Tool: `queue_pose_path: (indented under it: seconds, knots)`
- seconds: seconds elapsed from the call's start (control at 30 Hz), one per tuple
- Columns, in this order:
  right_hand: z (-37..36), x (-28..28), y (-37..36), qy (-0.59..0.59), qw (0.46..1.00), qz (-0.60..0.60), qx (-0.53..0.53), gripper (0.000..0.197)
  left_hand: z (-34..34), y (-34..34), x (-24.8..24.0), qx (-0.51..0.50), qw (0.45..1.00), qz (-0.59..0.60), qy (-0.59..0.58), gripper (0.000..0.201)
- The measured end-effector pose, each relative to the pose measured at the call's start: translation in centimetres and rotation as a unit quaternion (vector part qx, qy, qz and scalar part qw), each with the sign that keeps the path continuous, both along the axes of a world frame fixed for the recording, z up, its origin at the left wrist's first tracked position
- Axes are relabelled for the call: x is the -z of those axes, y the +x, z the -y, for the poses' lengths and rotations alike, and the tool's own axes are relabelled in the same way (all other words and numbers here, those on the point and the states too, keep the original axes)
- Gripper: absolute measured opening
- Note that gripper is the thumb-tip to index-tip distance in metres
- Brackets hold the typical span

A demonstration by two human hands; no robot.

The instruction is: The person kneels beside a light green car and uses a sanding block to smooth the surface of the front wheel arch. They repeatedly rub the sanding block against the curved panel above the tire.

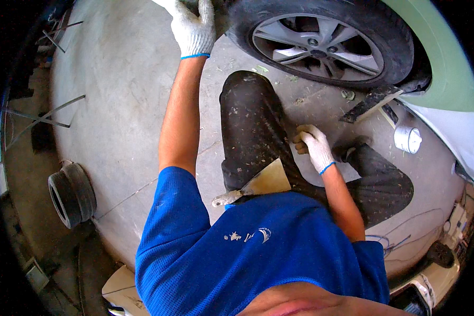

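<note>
Open floor (pixel 116 105) is stretching along the left of the worker's raised arm, and a loose tyre stack (pixel 79 192) is bounding it at the far left. On the other side, the wheel (pixel 317 53) and the curving green edge of the car (pixel 455 63) are closing off the space, leaving a narrower, crumb-strewn strip of floor in front of the knees. The left hand (pixel 194 31) is reaching forward on a nearly straight arm, lying just beside the wheel; the upper frame edge is cutting off its fingers, so whether they are spreading or gripping cannot be told. The right hand (pixel 315 148) is hanging near the inner side of the legs, elbow bending, back upward, its fingers curling inward; whether they are pinching anything cannot be told. Two white gloves with blue cuffs are covering the hands. One scraper (pixel 268 179) is lying across the lap of the dark trousers (pixel 247 121), its handle pointing left and its broad blade flaring right. One white tub (pixel 407 139) is standing on the floor beside the car, and one mounted wheel is showing.
</note>
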State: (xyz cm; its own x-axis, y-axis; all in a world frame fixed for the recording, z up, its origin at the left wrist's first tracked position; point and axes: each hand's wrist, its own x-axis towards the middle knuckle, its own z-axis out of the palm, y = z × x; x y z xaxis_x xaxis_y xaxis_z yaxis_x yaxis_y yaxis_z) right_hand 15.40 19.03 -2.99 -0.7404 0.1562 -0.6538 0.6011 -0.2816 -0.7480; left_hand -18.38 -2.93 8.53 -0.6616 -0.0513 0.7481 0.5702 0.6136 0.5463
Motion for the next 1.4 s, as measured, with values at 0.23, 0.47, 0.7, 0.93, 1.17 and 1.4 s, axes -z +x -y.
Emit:
queue_pose_path:
  seconds: [0.23, 0.47, 0.7, 0.93, 1.17, 1.4]
  knots:
    - [0.3, -0.1, -0.3, -0.011, 1.0, 0.003, -0.007, 0.024, -0.7, 0.3, 0.3, 0.001, 1.0, -0.001, 0.003, 0.041]
    - [0.4, -0.4, -0.3, 0.005, 1.0, 0.009, -0.005, 0.023, -0.9, 0.4, 0.5, -0.004, 1.0, 0.011, 0.004, 0.041]
    - [0.7, 0.0, -0.3, 0.006, 1.0, 0.001, -0.02, 0.024, -3.4, 1.1, 5.4, 0.013, 0.983, 0.168, -0.072, 0.04]
    - [-1.0, 1.2, 1.1, 0.019, 1.0, -0.021, -0.004, 0.024, -1.2, 2.9, 3.4, 0.034, 0.993, 0.098, 0.055, 0.041]
    - [0.0, 0.5, 0.8, 0.056, 0.998, -0.013, -0.036, 0.025, 0.7, 0.6, -0.2, 0.098, 0.963, 0.122, 0.217, 0.039]
    - [0.2, -0.6, 1.3, 0.071, 0.997, -0.011, -0.039, 0.028, -0.2, -0.8, -0.1, 0.029, 0.968, 0.099, 0.227, 0.04]
